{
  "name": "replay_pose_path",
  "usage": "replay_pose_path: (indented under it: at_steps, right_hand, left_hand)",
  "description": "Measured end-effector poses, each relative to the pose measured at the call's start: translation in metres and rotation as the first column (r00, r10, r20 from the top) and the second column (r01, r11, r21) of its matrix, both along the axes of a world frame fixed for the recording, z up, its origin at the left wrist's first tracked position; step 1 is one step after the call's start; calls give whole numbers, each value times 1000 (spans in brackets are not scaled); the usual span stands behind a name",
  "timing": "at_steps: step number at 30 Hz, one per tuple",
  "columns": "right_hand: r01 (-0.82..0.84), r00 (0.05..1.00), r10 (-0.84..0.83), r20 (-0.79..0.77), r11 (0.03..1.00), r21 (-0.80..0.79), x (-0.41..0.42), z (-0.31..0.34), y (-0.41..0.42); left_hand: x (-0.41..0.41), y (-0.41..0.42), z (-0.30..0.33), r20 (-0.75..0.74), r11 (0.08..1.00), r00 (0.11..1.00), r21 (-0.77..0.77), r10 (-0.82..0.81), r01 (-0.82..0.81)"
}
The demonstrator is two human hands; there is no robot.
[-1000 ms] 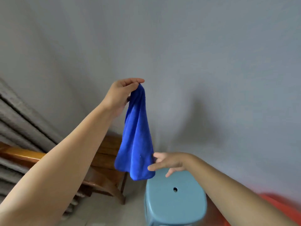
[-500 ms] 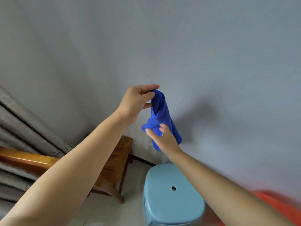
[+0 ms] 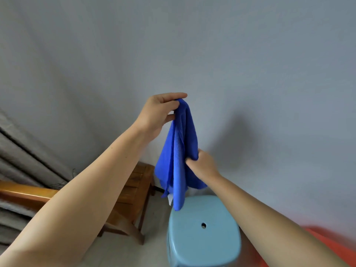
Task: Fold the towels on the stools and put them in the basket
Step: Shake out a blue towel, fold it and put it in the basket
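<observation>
A bright blue towel (image 3: 178, 160) hangs in the air above a light blue plastic stool (image 3: 204, 232). My left hand (image 3: 158, 112) pinches its top end between thumb and fingers, held high. My right hand (image 3: 202, 164) grips the towel's right edge about halfway down. The towel's lower end dangles just over the stool's far edge, with a small white label showing. No basket is plainly visible.
A wooden chair (image 3: 133, 191) stands left of the stool against the grey wall. Grey curtains (image 3: 17, 151) hang at the far left. Something red-orange (image 3: 331, 245), blurred, lies at the bottom right corner.
The towel has dropped out long again after being bunched up. My right hand moved lower and right and now grips the towel's side edge. My left hand stayed high.
</observation>
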State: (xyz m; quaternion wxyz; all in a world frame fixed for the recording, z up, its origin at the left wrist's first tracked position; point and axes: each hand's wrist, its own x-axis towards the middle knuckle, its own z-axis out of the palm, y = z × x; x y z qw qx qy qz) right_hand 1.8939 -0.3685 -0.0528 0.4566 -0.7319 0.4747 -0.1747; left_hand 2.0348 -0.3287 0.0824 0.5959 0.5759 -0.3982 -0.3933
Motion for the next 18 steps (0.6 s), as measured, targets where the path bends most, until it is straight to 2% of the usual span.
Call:
replay_pose_path:
  at_steps: [4,7,12,15,18]
  right_hand:
    - [-38,989,49,-138,996,82,-22,-34,1]
    - [-7,975,29,-222,995,99,-51,-43,-18]
    - [121,984,-102,-143,985,126,-95,-24,-65]
    - [123,991,-107,-75,960,252,-109,-5,-81]
    - [99,976,-53,-213,973,211,-114,2,-92]
  left_hand:
    - [13,4,2,-41,998,998,-40,43,-45]
    - [31,9,-2,-63,985,984,-43,164,-167]
    - [61,18,-34,-136,898,888,101,439,-429]
    - [76,23,-59,-202,853,832,216,516,-476]
    - [76,25,-69,-323,862,802,256,503,-438]
